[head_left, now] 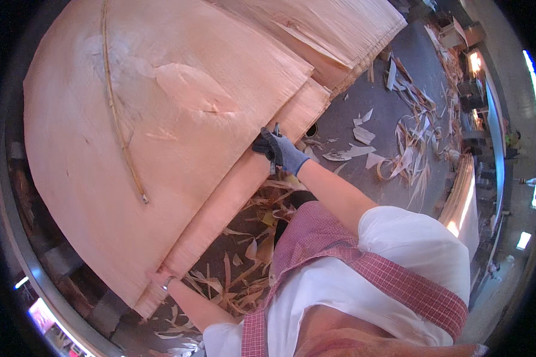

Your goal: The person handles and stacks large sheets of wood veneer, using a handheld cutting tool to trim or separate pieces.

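Note:
A large, pale sheet of wood veneer (190, 154) lies on top of a stack, its long front edge running diagonally. Along that edge shows a strip of the sheets beneath (232, 199). My right hand (274, 149), in a grey-blue glove with dark fingers, is closed around a narrow dark knife-like tool (273, 168) at the veneer's edge. The tool's kind is not clear. My bare left hand (159, 278), a band at its wrist, is at the stack's near corner, against the veneer edge; its fingers are blurred and blend into the wood.
A thin cane-like stick (114, 110) lies across the top sheet. More veneer sheets (339, 35) are piled at the far side. Curled veneer scraps (414, 134) litter the dark floor to the right and below the stack (238, 276). Another stack of sheets (458, 190) stands at the right.

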The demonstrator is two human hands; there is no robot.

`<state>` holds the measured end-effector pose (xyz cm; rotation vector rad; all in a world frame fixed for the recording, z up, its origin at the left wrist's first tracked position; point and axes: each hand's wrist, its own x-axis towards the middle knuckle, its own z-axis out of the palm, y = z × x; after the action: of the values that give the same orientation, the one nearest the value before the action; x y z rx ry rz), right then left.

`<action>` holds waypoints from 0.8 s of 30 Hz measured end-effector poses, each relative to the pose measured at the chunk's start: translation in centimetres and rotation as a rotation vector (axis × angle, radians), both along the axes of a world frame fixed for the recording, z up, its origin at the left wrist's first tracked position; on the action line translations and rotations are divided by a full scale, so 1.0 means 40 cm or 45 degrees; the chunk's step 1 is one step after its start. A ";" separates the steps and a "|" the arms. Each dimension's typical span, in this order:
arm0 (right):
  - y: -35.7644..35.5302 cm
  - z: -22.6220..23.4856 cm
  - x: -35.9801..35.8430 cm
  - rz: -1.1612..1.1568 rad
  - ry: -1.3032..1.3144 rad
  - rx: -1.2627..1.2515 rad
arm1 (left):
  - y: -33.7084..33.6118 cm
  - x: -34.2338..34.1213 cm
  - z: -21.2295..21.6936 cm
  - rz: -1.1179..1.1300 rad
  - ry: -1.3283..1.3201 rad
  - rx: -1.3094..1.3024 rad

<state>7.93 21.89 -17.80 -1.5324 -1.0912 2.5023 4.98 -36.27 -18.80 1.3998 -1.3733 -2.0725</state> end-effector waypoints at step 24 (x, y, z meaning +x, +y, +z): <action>-0.110 -0.091 -0.049 0.488 -0.297 0.144 | -0.273 0.040 0.162 0.136 0.368 0.621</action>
<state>5.96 17.50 -21.45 -1.7608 -1.6750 2.4646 6.59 -47.18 -12.32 1.2299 -0.6922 -2.5193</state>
